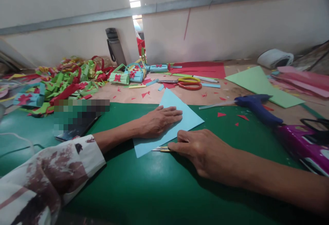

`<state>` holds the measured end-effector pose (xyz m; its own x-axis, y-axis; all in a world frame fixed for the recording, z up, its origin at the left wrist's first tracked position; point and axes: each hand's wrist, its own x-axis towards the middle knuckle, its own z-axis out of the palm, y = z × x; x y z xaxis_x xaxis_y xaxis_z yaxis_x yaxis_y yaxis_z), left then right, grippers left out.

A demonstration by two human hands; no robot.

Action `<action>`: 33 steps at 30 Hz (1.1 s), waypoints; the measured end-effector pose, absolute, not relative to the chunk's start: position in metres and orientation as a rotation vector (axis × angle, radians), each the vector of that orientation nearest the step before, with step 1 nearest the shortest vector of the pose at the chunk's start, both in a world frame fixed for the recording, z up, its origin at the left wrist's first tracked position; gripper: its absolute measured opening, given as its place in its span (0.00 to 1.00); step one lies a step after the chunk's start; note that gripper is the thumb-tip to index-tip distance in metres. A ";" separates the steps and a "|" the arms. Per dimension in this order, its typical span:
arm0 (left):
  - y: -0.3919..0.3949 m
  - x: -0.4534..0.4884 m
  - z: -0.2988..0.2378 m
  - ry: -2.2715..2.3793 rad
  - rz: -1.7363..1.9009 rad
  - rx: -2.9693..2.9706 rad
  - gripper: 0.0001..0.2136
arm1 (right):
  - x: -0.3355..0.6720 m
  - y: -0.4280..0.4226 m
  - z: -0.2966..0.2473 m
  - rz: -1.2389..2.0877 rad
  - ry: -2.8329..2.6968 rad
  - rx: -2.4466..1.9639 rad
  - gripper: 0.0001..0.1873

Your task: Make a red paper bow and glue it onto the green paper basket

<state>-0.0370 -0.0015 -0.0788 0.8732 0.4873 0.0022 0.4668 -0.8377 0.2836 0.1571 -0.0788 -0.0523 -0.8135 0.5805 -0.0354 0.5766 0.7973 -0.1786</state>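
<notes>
A folded sheet of light blue paper (189, 115) lies at an angle on the green mat (144, 190). My left hand (160, 121) rests flat across the paper, its fingers stretched out and pointing right. In my right hand (202, 149) is a slim utility knife (164, 149), gripped between thumb and curled fingers. The knife's blade end points left and meets the near edge of the paper; part of the blade seems hidden beneath it. Most of the knife's handle is covered by my right hand.
Beyond the paper lie scissors (189, 82). A blue glue gun (258, 107), green paper (267, 87) and a magenta object (303, 142) sit at right. At left are a dark phone-like object (82, 125) and piled paper pieces (69, 81); a bottle (116, 48) stands behind.
</notes>
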 end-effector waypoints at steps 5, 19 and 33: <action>-0.001 -0.036 -0.079 0.716 0.097 2.776 0.20 | 0.155 -0.081 -0.054 0.353 -2.929 -0.919 0.19; -0.001 -0.036 -0.078 0.720 0.115 2.744 0.20 | 0.139 -0.090 -0.048 0.441 -2.964 -0.853 0.18; -0.002 -0.035 -0.075 0.601 0.249 2.786 0.17 | 0.181 -0.086 -0.036 0.293 -2.489 -1.070 0.20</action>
<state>-0.0349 -0.0022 -0.0750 0.8987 0.4252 0.1077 0.3771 -0.8743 0.3055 0.1812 -0.0859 -0.0357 -0.6195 0.7299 0.2890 0.6428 0.6829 -0.3469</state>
